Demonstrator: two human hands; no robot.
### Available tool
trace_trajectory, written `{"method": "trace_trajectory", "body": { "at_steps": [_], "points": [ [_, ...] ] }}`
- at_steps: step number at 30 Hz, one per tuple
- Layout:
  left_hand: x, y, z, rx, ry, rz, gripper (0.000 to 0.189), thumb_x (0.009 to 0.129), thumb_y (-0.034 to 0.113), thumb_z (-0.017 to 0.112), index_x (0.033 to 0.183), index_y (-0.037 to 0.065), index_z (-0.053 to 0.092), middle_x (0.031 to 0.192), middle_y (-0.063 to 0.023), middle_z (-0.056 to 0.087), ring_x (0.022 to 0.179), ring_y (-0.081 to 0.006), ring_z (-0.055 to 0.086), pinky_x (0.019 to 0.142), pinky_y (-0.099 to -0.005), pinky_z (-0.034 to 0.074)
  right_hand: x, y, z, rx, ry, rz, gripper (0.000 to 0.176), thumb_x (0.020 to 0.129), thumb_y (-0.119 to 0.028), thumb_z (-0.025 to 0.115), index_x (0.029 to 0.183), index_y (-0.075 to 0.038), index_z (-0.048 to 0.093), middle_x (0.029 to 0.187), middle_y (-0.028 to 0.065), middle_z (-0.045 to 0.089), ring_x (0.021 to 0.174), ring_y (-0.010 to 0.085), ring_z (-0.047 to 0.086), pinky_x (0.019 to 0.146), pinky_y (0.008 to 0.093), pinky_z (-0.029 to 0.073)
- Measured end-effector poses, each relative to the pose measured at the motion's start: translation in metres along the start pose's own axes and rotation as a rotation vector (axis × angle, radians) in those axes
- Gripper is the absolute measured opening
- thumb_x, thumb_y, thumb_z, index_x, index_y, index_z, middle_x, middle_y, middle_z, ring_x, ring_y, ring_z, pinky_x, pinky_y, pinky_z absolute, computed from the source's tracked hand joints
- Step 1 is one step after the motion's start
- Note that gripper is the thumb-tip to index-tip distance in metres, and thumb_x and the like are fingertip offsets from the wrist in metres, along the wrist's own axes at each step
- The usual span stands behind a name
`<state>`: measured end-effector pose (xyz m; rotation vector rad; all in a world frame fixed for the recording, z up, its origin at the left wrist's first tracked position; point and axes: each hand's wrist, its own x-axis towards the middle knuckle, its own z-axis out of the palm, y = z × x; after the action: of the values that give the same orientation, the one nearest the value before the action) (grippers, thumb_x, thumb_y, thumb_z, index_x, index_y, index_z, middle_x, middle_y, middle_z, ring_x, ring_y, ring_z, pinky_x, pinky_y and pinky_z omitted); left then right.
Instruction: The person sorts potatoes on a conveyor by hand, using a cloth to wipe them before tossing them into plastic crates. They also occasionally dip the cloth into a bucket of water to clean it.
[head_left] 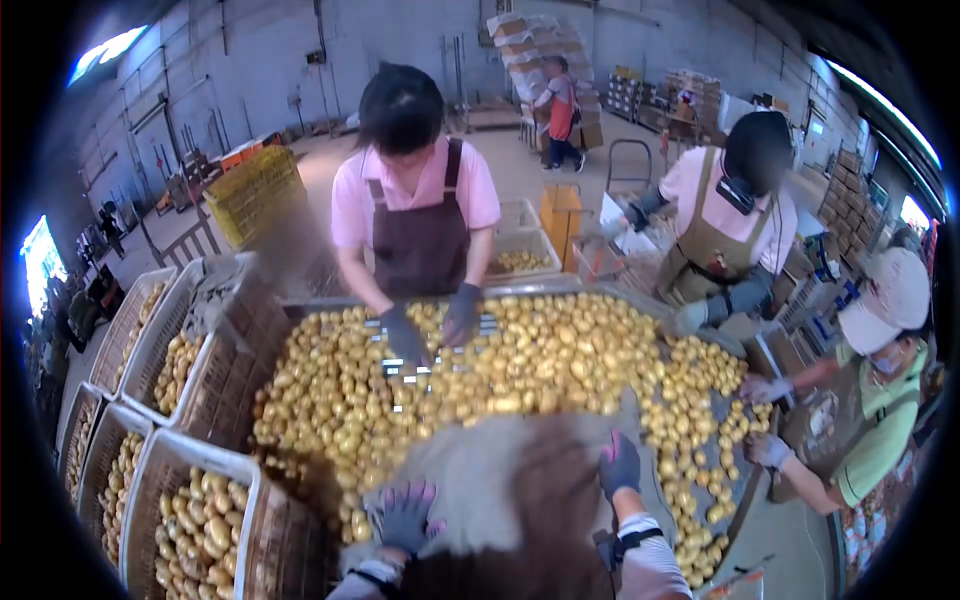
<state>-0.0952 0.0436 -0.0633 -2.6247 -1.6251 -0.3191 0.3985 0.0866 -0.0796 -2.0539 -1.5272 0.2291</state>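
My left hand (408, 515), in a grey glove with pink fingertips, lies with fingers spread on a grey cloth (480, 470). At the cloth's right edge is my right hand (620, 468), gloved alike, its fingers stretched out and pointing away from me. The cloth covers the near middle of a wide sorting table. Around it spreads a thick layer of small yellow potatoes (550, 350), close to both hands. Neither hand shows a potato in it.
Plastic crates (200, 450) of potatoes stand at the left. Across the table a person in a brown apron (420, 240) reaches into the potatoes. Two more people, one in an olive apron (715, 240) and one in a white cap (885, 305), work at the right.
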Motion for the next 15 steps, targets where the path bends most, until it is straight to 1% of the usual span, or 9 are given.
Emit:
{"method": "trace_trajectory", "body": {
  "at_steps": [1, 3, 4, 6, 7, 10, 11, 13, 15],
  "points": [
    [0.009, 0.000, 0.008, 0.011, 0.003, 0.001, 0.079, 0.092, 0.068, 0.055, 0.152, 0.016, 0.051, 0.155, -0.0155, 0.050, 0.141, -0.0470, 0.043, 0.118, -0.0693, 0.024, 0.023, 0.000, 0.004, 0.011, 0.004, -0.002, 0.057, 0.101, -0.033, 0.056, 0.152, -0.008, 0.048, 0.151, 0.0244, 0.051, 0.136, 0.0456, 0.051, 0.116, 0.0523, 0.041],
    [0.010, 0.006, 0.022, -0.008, -0.135, -0.095, 0.087, 0.091, 0.073, 0.052, 0.159, 0.019, 0.043, 0.163, -0.0136, 0.043, 0.150, -0.0526, 0.030, 0.118, -0.0765, 0.016, 0.047, 0.006, 0.012, -0.263, 0.008, -0.001, 0.057, 0.104, -0.034, 0.052, 0.155, -0.009, 0.046, 0.158, 0.0220, 0.046, 0.145, 0.0429, 0.043, 0.122, 0.0542, 0.031],
    [0.015, 0.009, 0.026, -0.007, -0.128, -0.098, 0.087, 0.091, 0.073, 0.052, 0.159, 0.019, 0.043, 0.163, -0.0136, 0.043, 0.150, -0.0526, 0.030, 0.118, -0.0765, 0.016, 0.066, 0.017, 0.024, -0.262, 0.013, -0.007, 0.057, 0.104, -0.034, 0.052, 0.155, -0.009, 0.046, 0.158, 0.0220, 0.046, 0.145, 0.0429, 0.043, 0.122, 0.0542, 0.031],
    [0.016, 0.009, 0.028, -0.021, -0.232, -0.135, 0.089, 0.091, 0.074, 0.052, 0.162, 0.022, 0.040, 0.167, -0.0123, 0.038, 0.152, -0.0571, 0.023, 0.120, -0.0767, 0.011, 0.094, 0.014, 0.047, -0.511, 0.077, 0.121, 0.060, 0.103, -0.033, 0.053, 0.157, -0.008, 0.044, 0.160, 0.0244, 0.044, 0.149, 0.0455, 0.037, 0.125, 0.0559, 0.026],
    [0.016, 0.006, 0.027, -0.119, -0.248, -0.124, 0.092, 0.090, 0.074, 0.053, 0.161, 0.017, 0.041, 0.169, -0.0160, 0.034, 0.154, -0.0603, 0.015, 0.121, -0.0773, 0.005, 0.100, 0.009, 0.050, -0.443, 0.065, 0.250, 0.061, 0.105, -0.034, 0.050, 0.159, -0.008, 0.040, 0.161, 0.0259, 0.042, 0.149, 0.0459, 0.037, 0.125, 0.0562, 0.026],
    [0.015, 0.008, 0.020, -0.156, -0.207, -0.112, 0.090, 0.091, 0.071, 0.052, 0.161, 0.016, 0.042, 0.169, -0.0171, 0.033, 0.153, -0.0604, 0.017, 0.120, -0.0777, 0.005, 0.107, 0.013, 0.081, -0.447, 0.004, 0.380, 0.066, 0.105, -0.036, 0.049, 0.161, -0.005, 0.035, 0.166, 0.0199, 0.037, 0.154, 0.0406, 0.034, 0.128, 0.0546, 0.021],
    [0.017, 0.010, 0.020, -0.102, -0.165, -0.097, 0.086, 0.092, 0.067, 0.055, 0.159, 0.015, 0.044, 0.167, -0.0178, 0.037, 0.152, -0.0604, 0.021, 0.120, -0.0783, 0.008, 0.097, -0.012, 0.079, -0.490, -0.043, 0.380, 0.060, 0.107, -0.030, 0.045, 0.161, -0.006, 0.036, 0.167, 0.0218, 0.037, 0.154, 0.0397, 0.033, 0.128, 0.0536, 0.021],
    [0.017, 0.011, 0.025, -0.052, -0.193, -0.111, 0.085, 0.093, 0.064, 0.056, 0.161, 0.015, 0.040, 0.168, -0.0164, 0.035, 0.153, -0.0593, 0.020, 0.121, -0.0764, 0.009, 0.065, 0.045, 0.175, -1.075, 0.553, -0.087, 0.056, 0.107, -0.022, 0.044, 0.160, -0.005, 0.038, 0.162, 0.0222, 0.042, 0.151, 0.0406, 0.037, 0.127, 0.0552, 0.022],
    [0.024, 0.019, 0.006, -0.063, -0.250, -0.137, 0.085, 0.093, 0.056, 0.061, 0.163, 0.014, 0.035, 0.169, -0.0151, 0.031, 0.154, -0.0580, 0.017, 0.123, -0.0731, 0.012, 0.008, -0.027, 0.151, -0.652, 0.123, -0.144, 0.059, 0.106, -0.022, 0.046, 0.160, -0.003, 0.036, 0.164, 0.0224, 0.039, 0.152, 0.0441, 0.032, 0.127, 0.0580, 0.019]
  ]
}}
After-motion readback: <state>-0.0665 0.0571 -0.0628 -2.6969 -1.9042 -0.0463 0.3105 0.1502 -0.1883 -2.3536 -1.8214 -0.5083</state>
